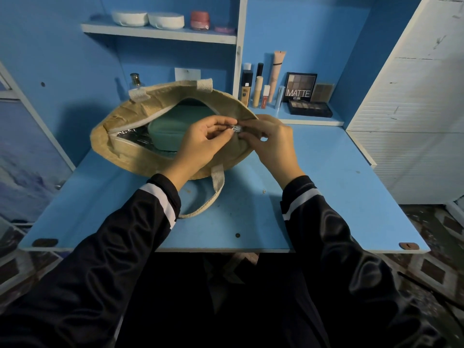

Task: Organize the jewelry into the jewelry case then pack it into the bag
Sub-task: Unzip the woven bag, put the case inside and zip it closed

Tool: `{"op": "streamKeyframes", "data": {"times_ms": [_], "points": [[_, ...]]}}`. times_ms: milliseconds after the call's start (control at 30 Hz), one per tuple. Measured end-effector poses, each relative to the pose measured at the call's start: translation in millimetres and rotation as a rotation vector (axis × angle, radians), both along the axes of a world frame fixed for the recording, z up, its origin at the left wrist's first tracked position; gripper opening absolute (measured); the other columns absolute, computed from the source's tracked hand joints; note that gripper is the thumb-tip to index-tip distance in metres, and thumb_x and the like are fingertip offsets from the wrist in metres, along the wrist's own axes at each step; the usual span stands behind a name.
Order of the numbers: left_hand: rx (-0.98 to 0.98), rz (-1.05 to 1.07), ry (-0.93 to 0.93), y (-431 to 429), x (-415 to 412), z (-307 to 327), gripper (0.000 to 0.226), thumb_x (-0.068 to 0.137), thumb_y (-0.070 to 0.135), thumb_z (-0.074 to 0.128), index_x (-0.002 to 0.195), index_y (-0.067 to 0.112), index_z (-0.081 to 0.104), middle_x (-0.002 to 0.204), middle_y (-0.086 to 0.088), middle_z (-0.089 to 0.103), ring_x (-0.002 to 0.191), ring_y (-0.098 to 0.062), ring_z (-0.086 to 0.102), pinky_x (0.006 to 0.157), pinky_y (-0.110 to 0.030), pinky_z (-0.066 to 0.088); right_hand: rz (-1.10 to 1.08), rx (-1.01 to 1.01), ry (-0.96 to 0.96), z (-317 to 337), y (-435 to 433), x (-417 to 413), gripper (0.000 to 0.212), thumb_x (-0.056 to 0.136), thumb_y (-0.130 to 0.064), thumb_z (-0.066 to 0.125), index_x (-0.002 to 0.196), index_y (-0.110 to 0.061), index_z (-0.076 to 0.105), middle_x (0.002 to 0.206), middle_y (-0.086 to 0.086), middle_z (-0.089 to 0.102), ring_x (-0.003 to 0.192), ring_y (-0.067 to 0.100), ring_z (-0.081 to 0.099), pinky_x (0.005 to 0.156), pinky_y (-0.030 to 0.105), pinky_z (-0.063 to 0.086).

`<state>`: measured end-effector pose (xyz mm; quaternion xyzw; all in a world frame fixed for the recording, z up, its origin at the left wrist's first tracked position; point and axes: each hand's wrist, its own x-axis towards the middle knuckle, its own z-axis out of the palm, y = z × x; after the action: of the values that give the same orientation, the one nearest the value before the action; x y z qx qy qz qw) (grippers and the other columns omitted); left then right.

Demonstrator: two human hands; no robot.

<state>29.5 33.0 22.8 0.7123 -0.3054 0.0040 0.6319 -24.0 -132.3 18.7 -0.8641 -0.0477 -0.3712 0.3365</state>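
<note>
A tan woven bag [130,146] lies on the blue desk with its zipped mouth wide open. Inside it rests the closed teal jewelry case [173,126], on a silvery lining. My left hand [200,144] pinches the small metal zipper pull [236,128] at the right end of the opening. My right hand [271,141] grips the bag's fabric at that same right end, just beside the pull. One cream handle [216,194] trails toward me on the desk.
Makeup stands at the back right: tubes and bottles [261,89], a "MATTE" palette [300,87] and a flat dark palette [310,108]. A small bottle [135,81] sits behind the bag. Jars line the upper shelf [160,33]. A white cabinet [411,109] rises on the right.
</note>
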Motion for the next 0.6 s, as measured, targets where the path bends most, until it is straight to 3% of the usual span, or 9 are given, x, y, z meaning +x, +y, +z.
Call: {"op": "streamKeyframes", "data": {"times_ms": [300, 467, 600], "points": [[0.008, 0.050, -0.108, 7.1, -1.5, -5.5, 0.017, 0.094, 0.009, 0.062, 0.108, 0.016, 0.069, 0.102, 0.004, 0.071, 0.097, -0.008, 0.067, 0.087, -0.021, 0.053, -0.009, -0.039, -0.140, -8.0, 7.0, 2.4, 0.014, 0.083, -0.004, 0.071, 0.097, -0.006, 0.075, 0.100, 0.015, 0.061, 0.093, 0.002, 0.048, 0.083, 0.005, 0.037], [0.054, 0.133, -0.326, 9.0, -4.9, -12.8, 0.021, 0.094, 0.011, 0.065, 0.115, 0.007, 0.069, 0.104, 0.003, 0.071, 0.099, 0.000, 0.066, 0.089, -0.016, 0.050, -0.015, -0.059, -0.135, -8.2, 10.2, 4.4, 0.012, 0.084, -0.003, 0.069, 0.094, -0.004, 0.075, 0.097, 0.015, 0.060, 0.089, 0.017, 0.056, 0.080, 0.008, 0.040], [0.102, 0.240, -0.573, 10.9, -1.6, -16.5, 0.021, 0.092, 0.014, 0.068, 0.110, 0.004, 0.073, 0.105, -0.003, 0.072, 0.098, -0.006, 0.066, 0.089, -0.018, 0.052, -0.019, -0.087, -0.133, -6.7, 10.6, 3.4, 0.012, 0.084, -0.001, 0.067, 0.094, -0.003, 0.074, 0.096, 0.015, 0.060, 0.088, 0.015, 0.055, 0.079, 0.006, 0.038]]}}
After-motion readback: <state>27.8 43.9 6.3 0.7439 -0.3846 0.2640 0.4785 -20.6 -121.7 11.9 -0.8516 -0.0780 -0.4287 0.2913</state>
